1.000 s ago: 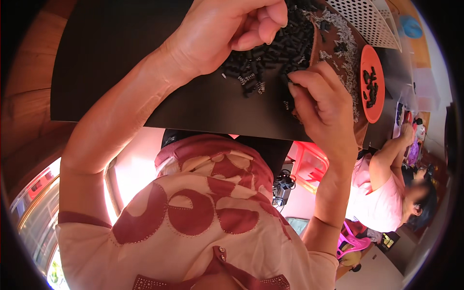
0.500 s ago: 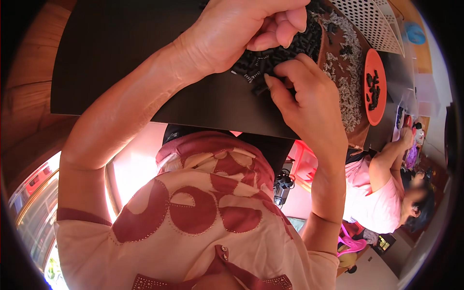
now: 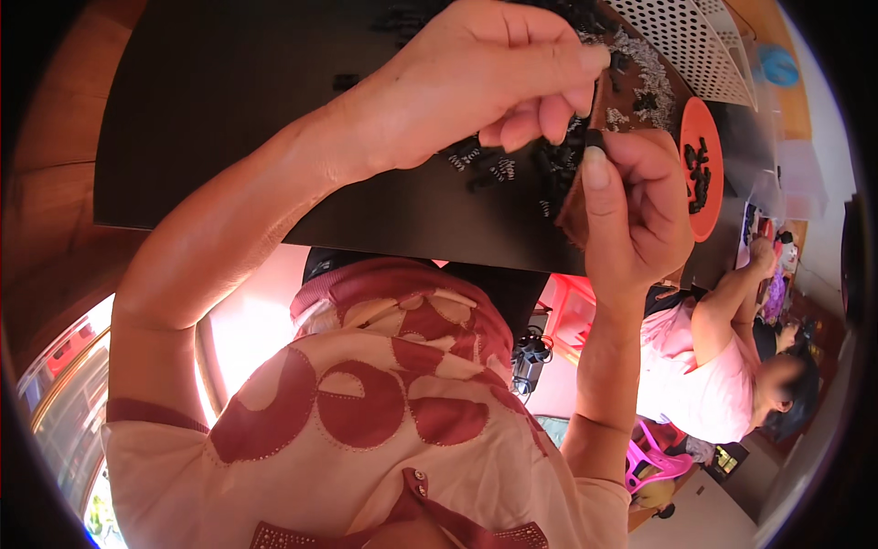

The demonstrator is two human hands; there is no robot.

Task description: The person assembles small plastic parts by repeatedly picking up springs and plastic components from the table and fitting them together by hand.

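My right hand [image 3: 640, 206] pinches a small black cylindrical piece [image 3: 594, 138] upright between thumb and finger. Just above and left of it, my left hand [image 3: 526, 82] has thumb and forefinger pressed together; anything between them is too small to make out. The other left fingers are curled. Beneath both hands lies a pile of similar black pieces [image 3: 549, 165], partly hidden by them. Several small metal springs [image 3: 503, 169] lie at the pile's near edge. Many more silvery springs [image 3: 640, 59] are spread over a brown sheet [image 3: 672, 82] to the right.
An orange oval dish [image 3: 716, 206] with black pieces stands right of my right hand. Behind it is a white perforated basket [image 3: 672, 37]. The dark tabletop [image 3: 229, 119] extends left. A person in pink [image 3: 695, 375] sits at the right, and a blue round object [image 3: 778, 66] lies far right.
My right hand has lifted from the pile and moved right, now with a black piece in its pinch. My left hand has shifted slightly right and down, its thumb now pointing toward the right hand.
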